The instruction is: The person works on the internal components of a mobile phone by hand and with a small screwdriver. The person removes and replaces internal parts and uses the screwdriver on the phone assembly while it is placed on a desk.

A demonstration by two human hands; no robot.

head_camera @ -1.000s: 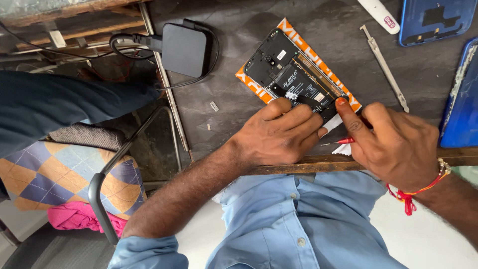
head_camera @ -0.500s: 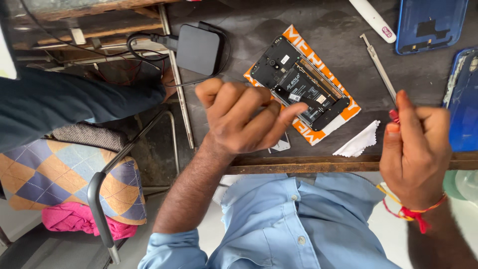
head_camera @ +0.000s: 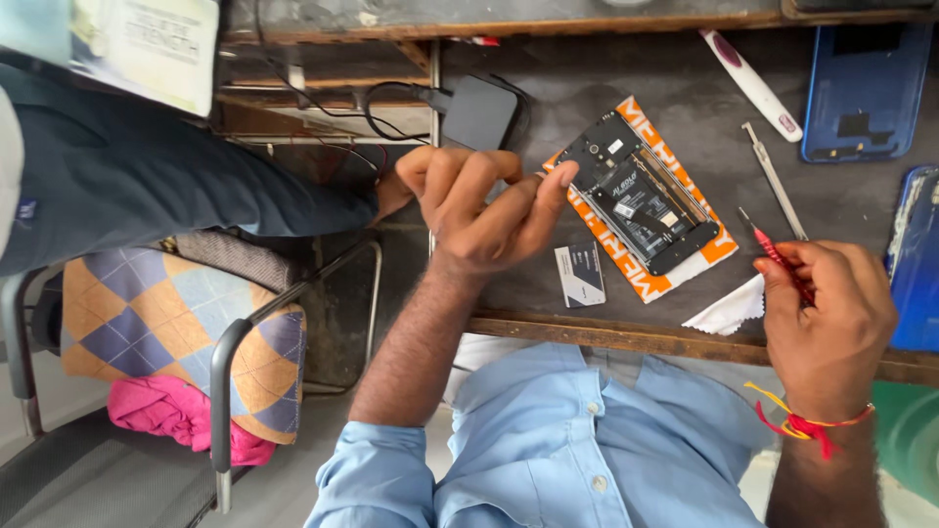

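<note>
Far left: another person's dark sleeve (head_camera: 147,181) reached in above a checked chair cushion (head_camera: 166,313). Black power adapter (head_camera: 479,112) with its cable sat at the bench's (head_camera: 548,68) back edge. Left hand (head_camera: 479,210) hovered over the bench edge, fingers curled, thumb and forefinger pinched together beside the opened phone's top corner; whether anything sat in the pinch, cannot tell. Small dark card (head_camera: 579,276) lay just below that hand. Opened phone (head_camera: 641,200) lay back-off, tilted, on an orange printed pad (head_camera: 719,249). White cloth (head_camera: 729,311) near the front edge. Metal tweezers (head_camera: 773,181) and white pen-like tool (head_camera: 748,83) further back. Right hand (head_camera: 831,318) clenched around a red screwdriver (head_camera: 768,244), tip pointing at the phone, not touching. Blue back cover (head_camera: 866,93) far right.
</note>
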